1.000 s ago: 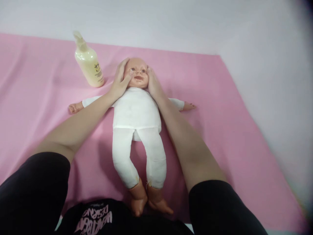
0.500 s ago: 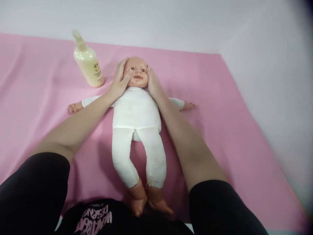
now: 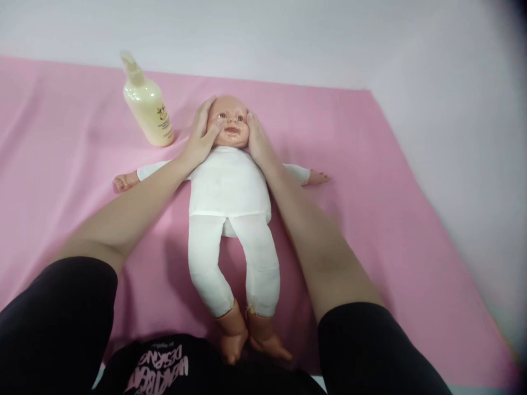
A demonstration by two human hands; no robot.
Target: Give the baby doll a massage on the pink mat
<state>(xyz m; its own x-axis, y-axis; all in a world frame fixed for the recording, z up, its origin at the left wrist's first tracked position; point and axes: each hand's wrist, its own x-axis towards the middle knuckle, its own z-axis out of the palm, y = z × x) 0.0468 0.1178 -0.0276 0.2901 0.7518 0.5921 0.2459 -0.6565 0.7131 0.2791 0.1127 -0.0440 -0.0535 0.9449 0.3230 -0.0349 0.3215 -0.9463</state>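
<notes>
A baby doll (image 3: 230,184) with a white cloth body lies face up, its feet toward me and its arms spread out to both sides. My left hand (image 3: 201,135) cups the left side of the doll's head, with the thumb resting on the cheek. On the opposite side of the head, my right hand (image 3: 259,141) presses against the other cheek and ear area. Both hands hold the head between them; some of the right hand's fingers are hidden behind it.
A pale yellow pump bottle (image 3: 150,112) stands left of the doll's head. Pink cloth (image 3: 379,230) covers the surface underneath, slightly wrinkled at the left. A white wall (image 3: 280,38) runs behind it, and another pale surface lies along the right edge.
</notes>
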